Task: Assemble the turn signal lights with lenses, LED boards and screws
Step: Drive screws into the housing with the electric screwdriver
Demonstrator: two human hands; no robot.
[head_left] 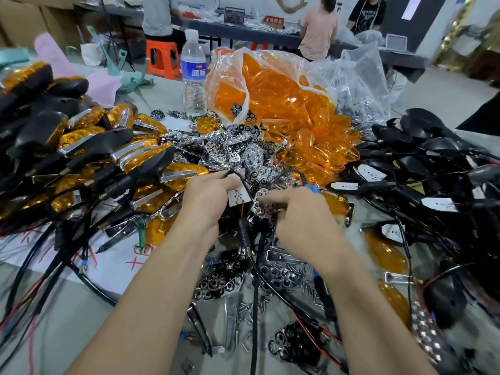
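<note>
Our left hand [205, 196] grips a white LED board [239, 197] while our right hand [295, 209] pinches a chrome reflector [263, 199] just beside it, over the cluttered bench [159, 96].

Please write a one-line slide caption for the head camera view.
Left hand holds a white LED board; right hand reaches to the chrome reflectors beside it.

Grey worktop [89, 315]; orange plastic stool [162, 59] behind it; long dark table [216, 29] at back, people [319, 31] at it; cardboard boxes [24, 20] far left; pale floor [446, 96]; dark wall panel [422, 20].
</note>
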